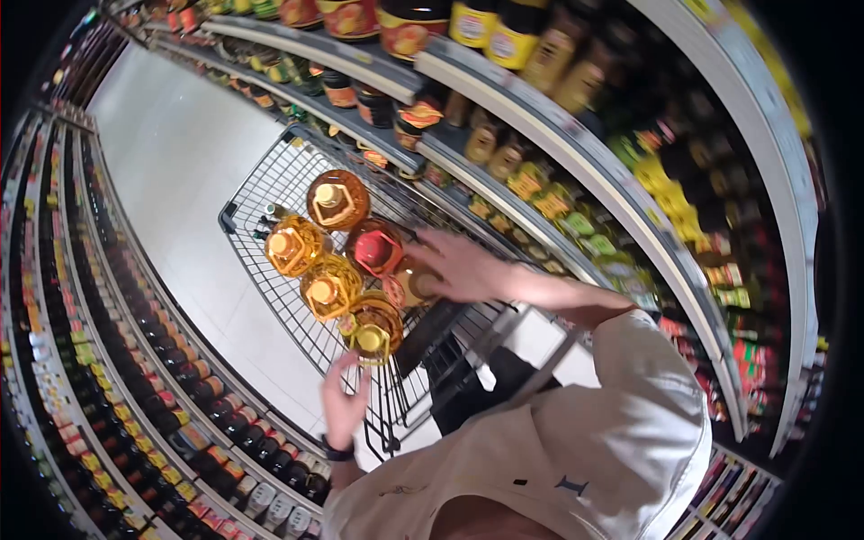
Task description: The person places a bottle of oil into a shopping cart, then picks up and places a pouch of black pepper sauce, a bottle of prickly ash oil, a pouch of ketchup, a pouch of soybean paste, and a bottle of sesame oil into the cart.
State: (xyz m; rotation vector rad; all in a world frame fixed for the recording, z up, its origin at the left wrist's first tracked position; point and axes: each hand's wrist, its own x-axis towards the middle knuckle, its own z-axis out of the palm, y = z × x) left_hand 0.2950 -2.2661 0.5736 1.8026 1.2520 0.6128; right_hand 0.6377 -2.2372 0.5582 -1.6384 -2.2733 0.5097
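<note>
yellow-capped bottle (372, 336) just beside left hand (344, 401)

Light is thrown back by the cooking-oil bottles (329, 286), their clear walls glossy and plastic-looking! They're topped by smooth plastic caps, a glossy red cap (372, 251) among them. Here the shopping cart (288, 171) is formed of thin, smooth metal wire, finished by a dark plastic corner piece (227, 219). A soft sheen is given off by the smooth, polished-looking floor (162, 153), while matt, creased cloth is shown by the shirt (558, 441)! And smooth, satin-looking faces are presented by the shelf edges (531, 99).
</note>
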